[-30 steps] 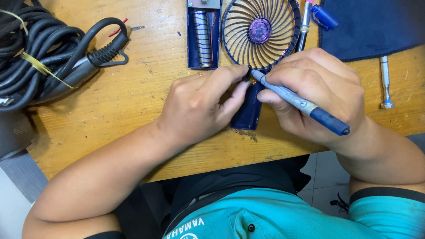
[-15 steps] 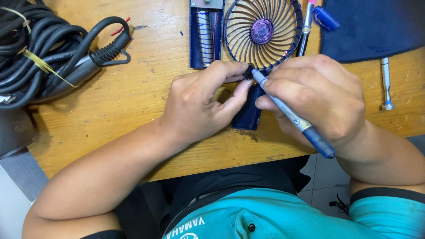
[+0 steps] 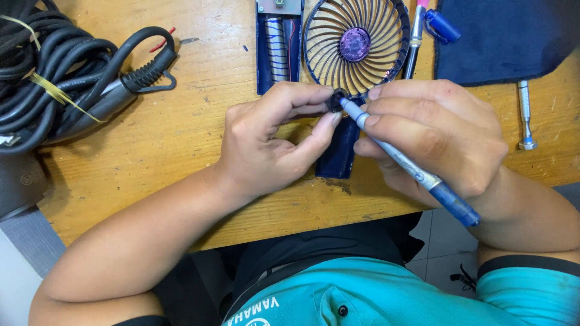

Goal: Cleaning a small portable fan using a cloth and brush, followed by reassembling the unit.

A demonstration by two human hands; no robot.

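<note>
Both our hands stay at the fan's neck: our left hand [image 3: 266, 142] keeps pinching the small black part [image 3: 334, 100] beneath the fan grille [image 3: 356, 45], while our right hand [image 3: 435, 136], clamped on the blue screwdriver [image 3: 411, 166], has swung its handle lower.

Worn wooden workbench [image 3: 181, 145] over what looks like pale tiled floor [image 3: 438, 241].
</note>
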